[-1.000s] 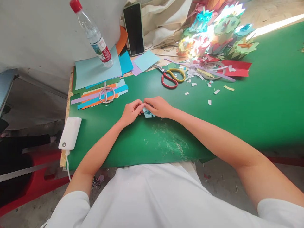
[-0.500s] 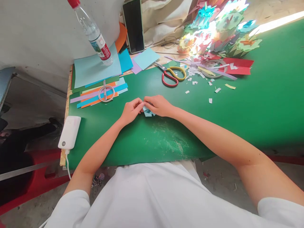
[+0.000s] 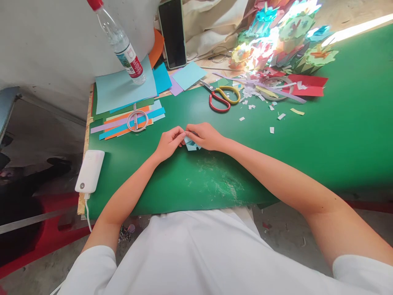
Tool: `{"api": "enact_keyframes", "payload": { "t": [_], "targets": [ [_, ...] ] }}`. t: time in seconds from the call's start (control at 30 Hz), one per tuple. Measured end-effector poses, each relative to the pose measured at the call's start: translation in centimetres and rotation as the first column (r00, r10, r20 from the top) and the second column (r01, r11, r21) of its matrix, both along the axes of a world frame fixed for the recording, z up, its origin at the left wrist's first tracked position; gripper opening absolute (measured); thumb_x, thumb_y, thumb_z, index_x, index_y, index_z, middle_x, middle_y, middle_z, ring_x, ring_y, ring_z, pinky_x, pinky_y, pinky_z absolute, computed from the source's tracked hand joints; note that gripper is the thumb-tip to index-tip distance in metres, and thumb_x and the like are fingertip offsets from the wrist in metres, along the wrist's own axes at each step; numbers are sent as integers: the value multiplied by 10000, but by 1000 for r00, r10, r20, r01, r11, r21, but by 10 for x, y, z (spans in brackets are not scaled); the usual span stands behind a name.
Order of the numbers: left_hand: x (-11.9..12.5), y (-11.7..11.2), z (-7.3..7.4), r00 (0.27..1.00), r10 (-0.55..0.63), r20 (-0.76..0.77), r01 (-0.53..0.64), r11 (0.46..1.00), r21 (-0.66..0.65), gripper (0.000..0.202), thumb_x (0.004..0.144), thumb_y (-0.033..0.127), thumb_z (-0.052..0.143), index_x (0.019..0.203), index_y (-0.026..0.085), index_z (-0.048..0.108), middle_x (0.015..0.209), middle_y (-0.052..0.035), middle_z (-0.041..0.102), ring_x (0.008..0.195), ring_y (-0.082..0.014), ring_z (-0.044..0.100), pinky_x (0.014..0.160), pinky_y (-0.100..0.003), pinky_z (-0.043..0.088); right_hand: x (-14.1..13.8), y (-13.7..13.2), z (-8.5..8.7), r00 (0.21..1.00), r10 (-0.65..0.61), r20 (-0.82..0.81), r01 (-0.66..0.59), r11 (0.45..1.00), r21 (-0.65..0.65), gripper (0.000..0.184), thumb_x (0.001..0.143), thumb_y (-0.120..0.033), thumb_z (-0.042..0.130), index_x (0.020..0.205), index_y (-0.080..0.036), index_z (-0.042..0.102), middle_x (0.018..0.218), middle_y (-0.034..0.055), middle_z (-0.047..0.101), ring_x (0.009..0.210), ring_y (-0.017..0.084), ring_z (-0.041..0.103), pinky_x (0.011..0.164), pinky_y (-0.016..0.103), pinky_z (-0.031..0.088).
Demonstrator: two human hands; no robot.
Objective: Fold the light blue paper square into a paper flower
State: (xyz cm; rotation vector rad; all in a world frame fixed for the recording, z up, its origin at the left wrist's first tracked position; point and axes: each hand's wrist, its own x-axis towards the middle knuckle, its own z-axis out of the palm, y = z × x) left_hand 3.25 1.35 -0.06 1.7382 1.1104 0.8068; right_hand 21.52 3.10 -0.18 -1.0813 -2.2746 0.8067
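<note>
My left hand [image 3: 169, 143] and my right hand [image 3: 205, 136] meet at the middle of the green table [image 3: 322, 139]. Both pinch a small folded light-blue paper piece [image 3: 190, 144] that rests on the table between them. The fingers of both hands are curled together over the paper, which they mostly hide. Only its lower folded edge shows under my right hand.
Red and yellow scissors [image 3: 221, 96] lie behind my hands. Coloured paper strips under a tape roll [image 3: 138, 120], paper sheets, a water bottle [image 3: 120, 42] and a phone [image 3: 172, 33] stand at the back left. A white power bank [image 3: 90, 171] sits at the left edge. Paper flowers [image 3: 282, 37] and scraps fill the back right.
My hands stay pinched on the blue paper with almost no movement. A dark figure at the far left, below the table, has shifted.
</note>
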Motion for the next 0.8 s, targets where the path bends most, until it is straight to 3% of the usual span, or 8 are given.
{"api": "enact_keyframes", "payload": {
  "t": [0.4, 0.8],
  "targets": [
    [0, -1, 3, 999, 18, -43, -17, 999, 29, 379, 924, 502, 519, 710, 188, 511, 603, 20, 620, 541, -91, 573, 580, -223, 472, 1, 0, 0, 999, -4, -45, 3, 1000, -11, 259, 917, -313, 393, 688, -190, 401, 553, -45, 392, 530, 83, 295, 567, 246, 212],
    [2, -1, -1, 1000, 15, 15, -15, 1000, 0, 383, 909, 530, 522, 745, 184, 543, 618, 17, 605, 571, -86, 572, 576, -207, 487, 1, 2, -4, 993, -5, -118, 6, 1000, 9, 257, 925, -310, 394, 711, -181, 455, 564, -45, 415, 531, 76, 317, 571, 240, 229]
  ]
}}
